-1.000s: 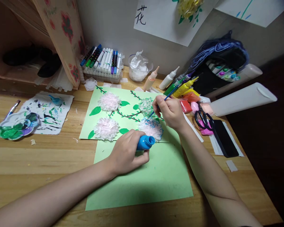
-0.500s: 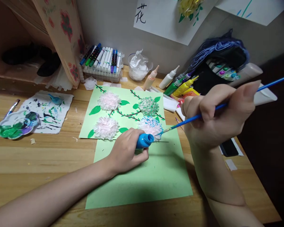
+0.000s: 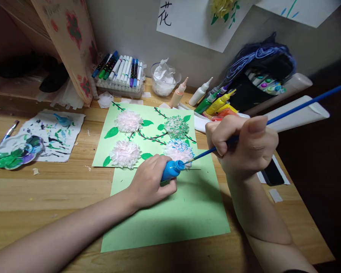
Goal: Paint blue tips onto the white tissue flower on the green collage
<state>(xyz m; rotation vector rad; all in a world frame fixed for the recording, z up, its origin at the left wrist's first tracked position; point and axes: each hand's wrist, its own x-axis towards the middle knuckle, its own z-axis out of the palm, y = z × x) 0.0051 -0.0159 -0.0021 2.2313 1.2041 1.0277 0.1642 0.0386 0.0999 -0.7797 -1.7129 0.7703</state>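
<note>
My left hand (image 3: 153,180) is wrapped round an open blue paint bottle (image 3: 172,170), its mouth tilted to the right. My right hand (image 3: 241,144) grips a long blue paintbrush (image 3: 295,109); the brush tip is at the bottle's mouth. Behind the bottle, a pale pink tissue flower (image 3: 177,151) has blue on its upper petals. It sits on a light green sheet (image 3: 102,149) with a green-tipped flower (image 3: 176,127), two plain pale pink flowers (image 3: 125,153), painted leaves and dark stems. Under my left hand lies another green sheet (image 3: 165,223).
A paint palette (image 3: 17,151) and a stained paper (image 3: 59,140) lie at the left. Markers (image 3: 122,72), a plastic bowl (image 3: 165,81) and paint bottles (image 3: 200,91) stand along the back. A phone (image 3: 272,172) lies at the right.
My right hand has moved left, bringing the brush tip from beside the blue-tinted flower to the bottle's mouth. The view has shifted slightly.
</note>
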